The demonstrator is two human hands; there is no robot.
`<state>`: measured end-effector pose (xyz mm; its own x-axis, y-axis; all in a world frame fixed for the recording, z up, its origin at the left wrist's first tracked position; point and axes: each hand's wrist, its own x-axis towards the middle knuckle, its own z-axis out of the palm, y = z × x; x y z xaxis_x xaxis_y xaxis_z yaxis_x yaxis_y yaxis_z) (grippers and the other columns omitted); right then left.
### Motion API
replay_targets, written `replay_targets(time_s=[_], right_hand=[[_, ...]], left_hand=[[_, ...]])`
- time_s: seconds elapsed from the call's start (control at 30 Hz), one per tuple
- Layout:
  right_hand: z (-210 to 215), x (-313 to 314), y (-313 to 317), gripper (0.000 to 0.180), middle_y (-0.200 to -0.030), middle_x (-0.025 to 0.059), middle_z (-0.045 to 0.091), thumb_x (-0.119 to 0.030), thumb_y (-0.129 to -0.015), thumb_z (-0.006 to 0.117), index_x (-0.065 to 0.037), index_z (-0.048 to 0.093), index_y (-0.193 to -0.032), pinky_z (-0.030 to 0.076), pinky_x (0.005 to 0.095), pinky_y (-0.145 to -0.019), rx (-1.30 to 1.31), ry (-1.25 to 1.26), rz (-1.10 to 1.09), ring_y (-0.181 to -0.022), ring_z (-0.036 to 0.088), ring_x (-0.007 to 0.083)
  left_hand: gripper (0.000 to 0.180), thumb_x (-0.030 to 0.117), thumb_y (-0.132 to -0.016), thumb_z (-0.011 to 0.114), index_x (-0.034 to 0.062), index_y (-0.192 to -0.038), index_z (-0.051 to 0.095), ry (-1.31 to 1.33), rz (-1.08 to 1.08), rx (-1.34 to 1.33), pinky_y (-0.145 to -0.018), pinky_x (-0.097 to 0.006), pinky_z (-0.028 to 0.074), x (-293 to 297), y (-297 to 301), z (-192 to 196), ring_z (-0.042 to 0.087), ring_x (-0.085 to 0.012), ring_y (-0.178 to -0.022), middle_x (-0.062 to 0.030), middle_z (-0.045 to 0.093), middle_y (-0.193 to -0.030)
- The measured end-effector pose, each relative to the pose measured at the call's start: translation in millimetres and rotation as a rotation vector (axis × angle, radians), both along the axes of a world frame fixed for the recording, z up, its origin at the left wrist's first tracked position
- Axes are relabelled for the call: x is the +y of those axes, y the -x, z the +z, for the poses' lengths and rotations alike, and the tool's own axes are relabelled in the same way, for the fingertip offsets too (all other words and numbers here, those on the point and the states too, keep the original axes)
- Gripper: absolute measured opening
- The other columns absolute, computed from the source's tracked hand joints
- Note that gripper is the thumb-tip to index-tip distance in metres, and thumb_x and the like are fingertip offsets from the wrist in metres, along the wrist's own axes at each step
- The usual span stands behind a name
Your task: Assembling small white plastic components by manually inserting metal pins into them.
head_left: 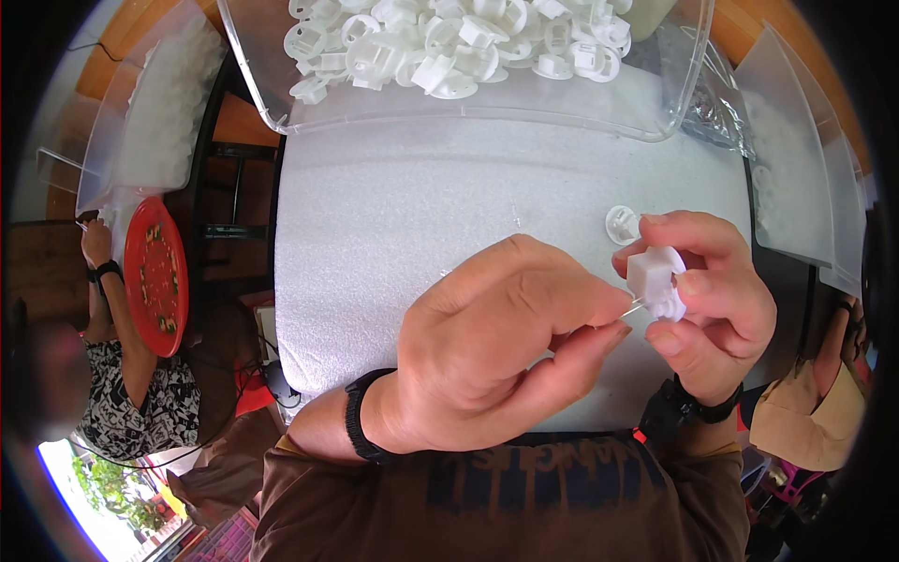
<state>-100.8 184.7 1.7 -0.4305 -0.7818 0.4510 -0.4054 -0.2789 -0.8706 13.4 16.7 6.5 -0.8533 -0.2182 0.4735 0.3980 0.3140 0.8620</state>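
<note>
Between the fingertips and thumb of my right hand [716, 300] is a white plastic part [651, 276], a round disc with a boxy block on it. My left hand [515, 347] pinches a thin metal pin [634, 308] between thumb and forefinger. The pin's tip meets the lower side of the part; whether it has entered a hole I cannot tell. Just beyond my right fingers, a similar white disc part [621, 225] lies on the white foam sheet [375, 215]. Both hands are above the sheet, close to my body.
A clear plastic bin [449, 112] heaped with white parts [449, 47] stands at the far side. Right of it lies a clear plastic bag [716, 117]. At the left, a co-worker's hand [96, 242] is near a red round tray [150, 276]; another person [805, 412] sits at right.
</note>
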Motion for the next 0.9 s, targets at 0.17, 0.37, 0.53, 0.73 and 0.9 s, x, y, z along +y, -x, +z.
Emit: replay_targets(time_s=[0.17, 0.37, 0.53, 0.73, 0.9], right_hand=[[3, -1, -1, 0.036, -0.118, 0.025, 0.046, -0.008, -0.08, 0.063, -0.013, 0.054, -0.114, 0.051, 0.0414, -0.079, 0.062, 0.01, -0.023, -0.096, 0.057, 0.03], [6, 2, 2, 0.037, -0.117, 0.0266, 0.046, -0.008, -0.079, 0.064, -0.013, 0.054, -0.114, 0.052, 0.0392, -0.077, -0.042, -0.056, 0.077, -0.093, 0.059, 0.0316], [5, 1, 2, 0.038, -0.117, 0.0266, 0.047, -0.008, -0.079, 0.065, -0.011, 0.055, -0.115, 0.052, 0.0384, -0.076, -0.063, -0.031, 0.081, -0.092, 0.06, 0.0311], [3, 1, 1, 0.035, -0.115, 0.027, 0.048, -0.009, -0.079, 0.066, -0.009, 0.056, -0.113, 0.052, 0.0371, -0.075, -0.04, -0.045, 0.066, -0.091, 0.061, 0.0309], [2, 1, 4, 0.036, -0.115, 0.0272, 0.048, -0.009, -0.079, 0.065, -0.007, 0.056, -0.114, 0.052, 0.0368, -0.076, 0.007, -0.024, 0.05, -0.091, 0.061, 0.0298]], left_hand=[[0.025, -0.008, -0.067, 0.069, 0.0017, -0.089, 0.06, 0.025, -0.005, 0.078, -0.054, -0.026, 0.042, 0, 3, -2, 0.055, -0.016, -0.062, -0.0084, 0.06, -0.077], [0.028, -0.009, -0.065, 0.069, 0.002, -0.09, 0.06, 0.079, 0.016, 0.146, -0.049, -0.026, 0.04, 1, 1, -6, 0.054, -0.0157, -0.058, -0.0078, 0.057, -0.075], [0.032, -0.009, -0.063, 0.07, 0.0024, -0.091, 0.06, 0.109, 0.036, 0.179, -0.049, -0.026, 0.04, 1, 3, -9, 0.054, -0.016, -0.058, -0.0078, 0.056, -0.074], [0.033, -0.007, -0.064, 0.071, 0.0024, -0.094, 0.059, 0.191, 0.053, 0.174, -0.051, -0.027, 0.041, 0, 4, -11, 0.054, -0.017, -0.06, -0.0073, 0.057, -0.075], [0.027, -0.003, -0.07, 0.069, 0.0008, -0.095, 0.058, -0.15, -0.006, -0.071, -0.059, -0.027, 0.042, 6, -1, 2, 0.054, -0.0158, -0.066, -0.0077, 0.057, -0.078]])
